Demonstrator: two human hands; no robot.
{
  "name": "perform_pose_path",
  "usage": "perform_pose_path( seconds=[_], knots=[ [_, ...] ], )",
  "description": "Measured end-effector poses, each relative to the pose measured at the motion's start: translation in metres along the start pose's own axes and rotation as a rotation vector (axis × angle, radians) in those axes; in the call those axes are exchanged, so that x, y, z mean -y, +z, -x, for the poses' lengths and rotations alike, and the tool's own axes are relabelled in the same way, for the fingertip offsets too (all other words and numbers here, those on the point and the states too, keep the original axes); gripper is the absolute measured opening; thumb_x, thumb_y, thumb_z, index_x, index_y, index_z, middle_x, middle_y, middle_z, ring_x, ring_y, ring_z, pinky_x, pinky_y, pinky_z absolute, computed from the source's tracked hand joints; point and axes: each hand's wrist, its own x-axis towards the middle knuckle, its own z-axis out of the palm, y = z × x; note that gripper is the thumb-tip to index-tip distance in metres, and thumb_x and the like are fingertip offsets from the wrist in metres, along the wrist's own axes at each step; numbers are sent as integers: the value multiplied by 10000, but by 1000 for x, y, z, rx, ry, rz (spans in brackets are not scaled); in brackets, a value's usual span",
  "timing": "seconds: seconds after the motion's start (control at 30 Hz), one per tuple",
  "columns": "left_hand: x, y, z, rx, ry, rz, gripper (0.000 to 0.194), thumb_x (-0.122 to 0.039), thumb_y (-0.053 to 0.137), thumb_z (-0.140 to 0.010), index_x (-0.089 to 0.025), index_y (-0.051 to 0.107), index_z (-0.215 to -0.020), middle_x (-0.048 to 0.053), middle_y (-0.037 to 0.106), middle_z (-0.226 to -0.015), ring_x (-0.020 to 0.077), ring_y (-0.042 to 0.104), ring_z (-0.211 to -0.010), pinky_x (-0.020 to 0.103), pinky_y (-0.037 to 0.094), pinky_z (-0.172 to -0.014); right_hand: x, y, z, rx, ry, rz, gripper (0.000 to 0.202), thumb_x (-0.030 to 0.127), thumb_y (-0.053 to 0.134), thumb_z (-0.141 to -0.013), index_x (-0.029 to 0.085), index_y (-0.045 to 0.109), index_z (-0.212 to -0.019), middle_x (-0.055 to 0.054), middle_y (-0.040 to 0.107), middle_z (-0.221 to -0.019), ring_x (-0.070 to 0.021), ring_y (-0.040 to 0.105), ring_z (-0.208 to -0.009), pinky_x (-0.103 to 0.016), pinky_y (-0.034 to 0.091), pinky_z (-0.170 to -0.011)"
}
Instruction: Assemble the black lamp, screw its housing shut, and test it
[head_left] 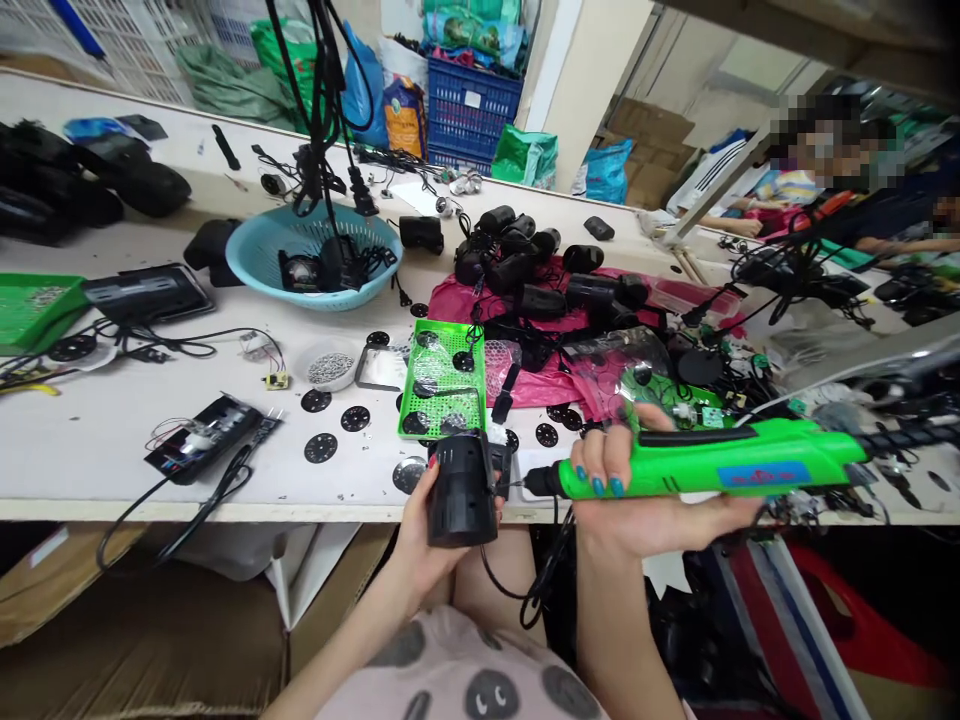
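Left hand [420, 540] grips black cylindrical plastic housing [461, 490] at worktop [97, 440] front edge; right hand [637, 500] holds green electric screwdriver [712, 468], tip touching it. Green perforated tray [442, 380] just behind.

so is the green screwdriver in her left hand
No, the right hand grips the green screwdriver, while the left hand holds the black housing.

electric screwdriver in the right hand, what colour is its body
Bright green electric screwdriver, seen best in the head view.
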Motion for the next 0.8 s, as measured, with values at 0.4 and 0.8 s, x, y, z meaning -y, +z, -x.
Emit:
perform_pose_path(
  seconds=[0.4,0.8],
  knots=[
    [-7,35,24,-281,561,-1454,887,-326,825,-687,-256,419,-1472,117,587,-1352,349,558,-1181,441,407,-1015,41,5,40,465,-234,295,257,370,453,-1006,285,640,-1161,23,608,-620,-167,539,-512,-347,485,-548],
    [3,44,33,-226,583,-1278,879,-157,767,-626,-257,482,-1451,152,540,-1410,433,471,-1300,524,268,-1126,34,21,62,643,-82,238,277,334,439,-1019,278,630,-1210,-15,622,-661,-198,572,-579,-402,511,-603]
  ],
)
